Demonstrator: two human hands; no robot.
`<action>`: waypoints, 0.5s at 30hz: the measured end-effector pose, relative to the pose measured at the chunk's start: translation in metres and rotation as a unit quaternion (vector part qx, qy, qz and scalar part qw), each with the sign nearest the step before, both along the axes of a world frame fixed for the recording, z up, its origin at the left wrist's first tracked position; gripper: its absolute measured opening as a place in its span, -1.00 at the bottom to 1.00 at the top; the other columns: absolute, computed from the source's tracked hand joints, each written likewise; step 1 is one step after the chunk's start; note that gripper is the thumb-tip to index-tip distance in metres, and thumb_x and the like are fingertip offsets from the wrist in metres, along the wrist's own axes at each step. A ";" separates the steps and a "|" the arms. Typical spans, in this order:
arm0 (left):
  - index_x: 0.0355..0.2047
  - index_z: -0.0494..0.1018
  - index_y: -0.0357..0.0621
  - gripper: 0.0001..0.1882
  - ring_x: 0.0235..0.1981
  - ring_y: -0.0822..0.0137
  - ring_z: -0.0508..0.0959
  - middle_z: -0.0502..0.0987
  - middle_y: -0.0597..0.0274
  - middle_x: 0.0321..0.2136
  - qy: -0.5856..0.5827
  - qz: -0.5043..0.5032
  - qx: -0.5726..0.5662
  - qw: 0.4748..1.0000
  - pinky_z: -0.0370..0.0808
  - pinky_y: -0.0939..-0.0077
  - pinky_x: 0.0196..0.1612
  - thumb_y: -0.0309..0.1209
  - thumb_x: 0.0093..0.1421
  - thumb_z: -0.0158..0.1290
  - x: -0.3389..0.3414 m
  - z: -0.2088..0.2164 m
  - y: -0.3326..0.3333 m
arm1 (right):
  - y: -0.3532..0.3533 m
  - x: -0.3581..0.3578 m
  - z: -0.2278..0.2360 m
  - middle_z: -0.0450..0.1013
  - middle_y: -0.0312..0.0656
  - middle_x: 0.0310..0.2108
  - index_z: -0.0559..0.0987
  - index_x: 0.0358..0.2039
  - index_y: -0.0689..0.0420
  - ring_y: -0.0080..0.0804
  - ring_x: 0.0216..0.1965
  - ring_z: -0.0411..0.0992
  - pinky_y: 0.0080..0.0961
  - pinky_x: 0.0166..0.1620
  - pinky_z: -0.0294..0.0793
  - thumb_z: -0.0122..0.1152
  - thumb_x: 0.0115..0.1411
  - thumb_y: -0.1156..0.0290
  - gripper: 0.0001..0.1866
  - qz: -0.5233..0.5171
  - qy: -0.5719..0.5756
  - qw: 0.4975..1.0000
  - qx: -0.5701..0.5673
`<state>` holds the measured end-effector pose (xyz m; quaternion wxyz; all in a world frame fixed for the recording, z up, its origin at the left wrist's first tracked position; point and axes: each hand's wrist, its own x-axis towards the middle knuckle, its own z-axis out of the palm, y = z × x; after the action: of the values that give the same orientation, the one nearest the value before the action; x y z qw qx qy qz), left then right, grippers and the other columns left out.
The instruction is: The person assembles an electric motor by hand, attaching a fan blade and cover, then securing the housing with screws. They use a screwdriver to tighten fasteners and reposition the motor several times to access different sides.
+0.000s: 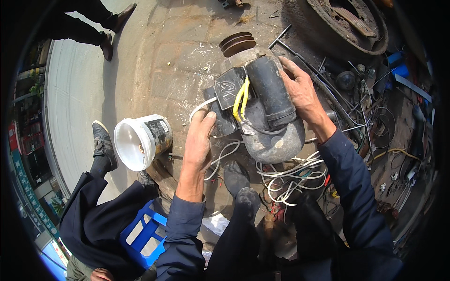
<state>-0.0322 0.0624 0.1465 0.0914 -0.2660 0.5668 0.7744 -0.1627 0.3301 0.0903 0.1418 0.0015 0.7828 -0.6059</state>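
Between my hands is a dusty grey electric motor [276, 146] with a rusty grooved pulley [238, 45] at its far end. On top it carries a black terminal box [228, 88] and a black cylindrical housing [271, 86]. Two yellow wires [242, 99] run out beside the box. My left hand [199, 136] grips the motor's left edge, its thumb beside the black base and a white cable [202, 103] running by its fingers. My right hand [302, 91] is wrapped against the right side, fingers along the cylindrical housing. The motor's underside is hidden.
A white bucket [136, 143] stands left, near a seated person's legs [101, 201] and a blue stool [145, 232]. Coiled white cable [295, 180] lies by my feet. A rusty wheel rim [347, 28], a T-handled rod [280, 37] and scrap fill the right. Another person's legs [101, 28] stand far left.
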 end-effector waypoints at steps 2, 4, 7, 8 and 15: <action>0.06 0.57 -0.38 -0.68 -0.04 0.33 0.69 0.68 0.10 -0.05 -0.029 -0.024 -0.068 0.997 0.61 0.51 0.08 -0.32 0.52 0.08 0.014 0.024 -0.007 | 0.016 -0.008 -0.007 0.57 0.05 0.23 0.45 0.40 0.39 -0.32 0.15 0.57 -0.45 0.19 0.56 0.32 0.48 0.13 -0.31 -0.016 -0.076 0.989 -0.123; -0.15 0.63 -0.33 -0.65 -0.25 0.22 0.77 0.73 0.00 -0.18 -0.045 -0.036 -0.077 0.995 0.69 0.48 -0.17 -0.22 0.52 0.07 0.013 0.041 -0.044 | 0.031 -0.012 -0.013 0.64 -0.14 0.11 0.54 0.36 0.28 -0.53 -0.05 0.62 -0.59 0.02 0.63 0.33 0.47 0.27 -0.45 -0.001 -0.099 0.974 -0.204; -0.05 0.57 -0.29 -0.54 -0.21 0.13 0.76 0.69 -0.02 -0.23 -0.023 0.141 0.027 0.989 0.74 0.31 -0.05 -0.09 0.59 -0.08 -0.040 -0.014 -0.075 | 0.042 -0.019 -0.022 0.66 -0.23 -0.01 0.61 0.29 0.26 -0.62 -0.16 0.60 -0.63 -0.07 0.61 0.33 0.44 0.40 -0.55 -0.007 -0.108 0.976 -0.187; 0.04 0.53 -0.36 -0.48 -0.13 0.09 0.74 0.67 -0.06 -0.14 -0.071 0.108 0.057 0.990 0.70 0.22 0.10 -0.06 0.61 -0.12 -0.055 -0.046 -0.068 | 0.043 -0.021 -0.024 0.67 -0.23 -0.02 0.61 0.28 0.26 -0.63 -0.17 0.60 -0.64 -0.09 0.60 0.33 0.44 0.40 -0.55 -0.003 -0.104 0.977 -0.185; 0.19 0.50 -0.31 -0.54 0.04 0.08 0.68 0.63 -0.07 0.10 -0.091 0.061 0.240 0.964 0.69 0.30 0.06 -0.14 0.59 -0.04 -0.063 -0.187 0.010 | 0.040 -0.041 -0.032 0.68 -0.26 -0.06 0.62 0.26 0.30 -0.65 -0.19 0.60 -0.67 -0.12 0.61 0.34 0.45 0.40 -0.56 0.054 -0.102 0.972 -0.207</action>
<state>-0.0956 0.0726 -0.0405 0.1564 -0.3398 0.3358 0.8645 -0.2036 0.3701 0.0587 0.2507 -0.0085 0.6209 -0.7427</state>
